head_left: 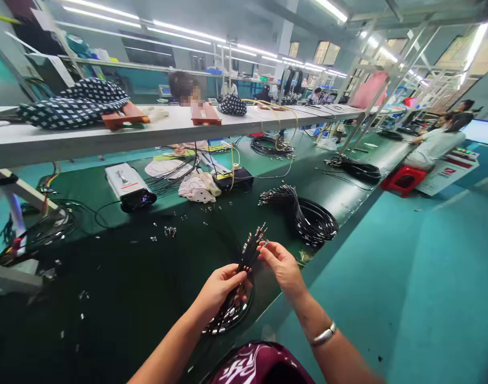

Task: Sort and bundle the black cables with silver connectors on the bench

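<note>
A bundle of black cables (248,257) with small metal connectors at its ends stands up out of my left hand (226,285), whose fingers are wrapped round it. Below that hand the cables run down into a coil (231,320) at the bench's near edge. At the bundle's upper right, the thumb and forefinger of my right hand (279,265) pinch one small metal connector (264,243). Whether it is attached to a cable is too small to tell.
Another black cable coil (313,218) lies right of centre on the dark bench (119,298). Several loose connectors (170,231) lie ahead, before a white-and-black device (129,186) and a cloth (199,186). A raised shelf (164,125) crosses behind. A person (439,138) sits far right.
</note>
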Demonstrator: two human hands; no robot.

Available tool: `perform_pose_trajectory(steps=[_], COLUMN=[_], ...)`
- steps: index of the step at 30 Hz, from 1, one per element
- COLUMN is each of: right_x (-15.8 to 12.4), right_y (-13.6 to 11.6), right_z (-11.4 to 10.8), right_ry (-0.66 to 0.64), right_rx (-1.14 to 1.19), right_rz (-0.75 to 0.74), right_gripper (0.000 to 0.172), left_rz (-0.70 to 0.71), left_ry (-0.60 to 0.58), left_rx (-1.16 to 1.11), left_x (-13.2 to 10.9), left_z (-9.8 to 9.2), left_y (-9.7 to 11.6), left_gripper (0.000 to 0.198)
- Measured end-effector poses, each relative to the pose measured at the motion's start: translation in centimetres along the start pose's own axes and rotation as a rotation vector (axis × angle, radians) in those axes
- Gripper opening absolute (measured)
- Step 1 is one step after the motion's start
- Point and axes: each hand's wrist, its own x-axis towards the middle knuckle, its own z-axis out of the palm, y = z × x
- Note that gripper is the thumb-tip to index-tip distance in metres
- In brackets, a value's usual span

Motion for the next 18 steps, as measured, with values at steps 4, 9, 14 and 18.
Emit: perform_pose_trajectory(steps=[4,9,14,18], right_x=[-0.1,-0.6,0.1,0.7], right_y=[-0.5,-0.6,-1.0,-0.8], right_z=[-0.6,0.1,1.3,1.9], right_ry=[0.069,0.056,0.091,0.079], right_rx=[0.096,0.314,0.387,0.374], right_rz=[0.056,0.065,-0.025,-0.033], right_gripper=[0.035,0.032,0.029,0.029], left_rz=[-0.034,0.024,0.034,0.036], left_ry=[-0.009,0.081,0.119,0.113], left_rx=[-0.05,-0.115,-0.041,0.015], left_x=[-0.2,-0.4,-0.9,-1.2], left_z=[0.3,0.7,0.6,0.8], left_y=[0.5,0.7,0.8,0.6], left_gripper=[0.031,0.028,0.023,0.023])
